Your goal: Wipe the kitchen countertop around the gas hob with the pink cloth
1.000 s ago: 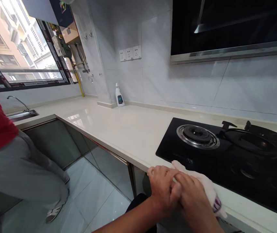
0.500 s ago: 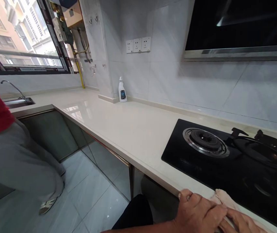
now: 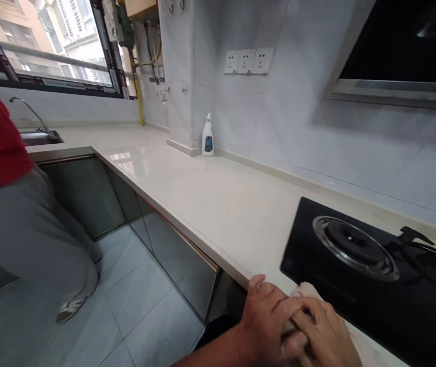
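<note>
My left hand (image 3: 261,318) is at the counter's front edge, fingers curled and pressed against my right hand. My right hand (image 3: 328,331) is bent over a pale pinkish cloth (image 3: 306,290), which shows above its knuckles and on its right side. A bit of pale material, seemingly the same cloth, appears between the two hands; most of the fingertips are hidden. Just beyond the hands lies the black glass gas hob (image 3: 298,250), with a round burner (image 3: 351,244) at its left.
A white spray bottle (image 3: 207,137) stands against the wall below three sockets (image 3: 246,61). The pale countertop (image 3: 202,193) runs left to a sink (image 3: 42,136). A person in a red top and grey trousers (image 3: 30,234) stands at left. A dark range hood (image 3: 405,51) hangs upper right.
The view has swung right and closer to the counter, so the bottle and hob sit further right. My hands appear further left in view, still together at the cloth.
</note>
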Tool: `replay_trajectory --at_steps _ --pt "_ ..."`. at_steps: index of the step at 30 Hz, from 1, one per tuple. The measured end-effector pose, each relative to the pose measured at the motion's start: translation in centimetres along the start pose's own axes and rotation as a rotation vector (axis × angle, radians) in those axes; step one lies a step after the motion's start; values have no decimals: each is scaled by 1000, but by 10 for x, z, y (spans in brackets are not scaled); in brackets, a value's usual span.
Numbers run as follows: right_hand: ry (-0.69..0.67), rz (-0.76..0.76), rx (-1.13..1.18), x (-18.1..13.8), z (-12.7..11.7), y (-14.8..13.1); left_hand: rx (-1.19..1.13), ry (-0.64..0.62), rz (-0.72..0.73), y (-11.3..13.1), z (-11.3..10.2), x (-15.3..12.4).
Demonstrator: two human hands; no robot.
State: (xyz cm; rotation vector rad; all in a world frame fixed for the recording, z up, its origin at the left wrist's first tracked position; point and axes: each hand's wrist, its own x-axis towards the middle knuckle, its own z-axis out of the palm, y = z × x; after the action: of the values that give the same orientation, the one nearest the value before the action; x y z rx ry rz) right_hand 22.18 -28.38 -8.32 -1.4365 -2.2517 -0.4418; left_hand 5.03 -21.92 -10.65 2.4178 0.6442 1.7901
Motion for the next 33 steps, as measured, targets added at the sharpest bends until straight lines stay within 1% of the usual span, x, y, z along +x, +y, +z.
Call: replay_trajectory --at_steps 2,4,6,9,12,15,18,21,24,29,33 --pt "25 -57 47 33 12 -17 25 27 -43 -20 -23 3" --pt "32 -92 117 65 23 -34 61 58 -78 -41 -42 2" --pt "28 -79 180 95 33 -52 104 98 -93 -65 -57 0" --pt "3 -42 198 135 46 -79 158 124 -104 -100 -80 -5" --pt "-61 -55 171 167 54 -99 206 119 -112 -128 -100 -8" --pt "-129 -70 188 181 57 -106 272 136 -86 -143 -110 -10" --pt "-128 -88 264 177 58 -104 320 185 -102 -141 -107 -12" --pt "-111 -98 325 166 58 -99 366 232 -190 -131 -97 -14" --pt "-110 -82 340 156 54 -97 411 257 -265 -119 -88 -14" --pt "-87 -68 340 134 42 -86 426 226 -258 -97 -72 -16" --pt "-16 -53 318 100 32 -68 418 177 -242 -68 -52 -19"
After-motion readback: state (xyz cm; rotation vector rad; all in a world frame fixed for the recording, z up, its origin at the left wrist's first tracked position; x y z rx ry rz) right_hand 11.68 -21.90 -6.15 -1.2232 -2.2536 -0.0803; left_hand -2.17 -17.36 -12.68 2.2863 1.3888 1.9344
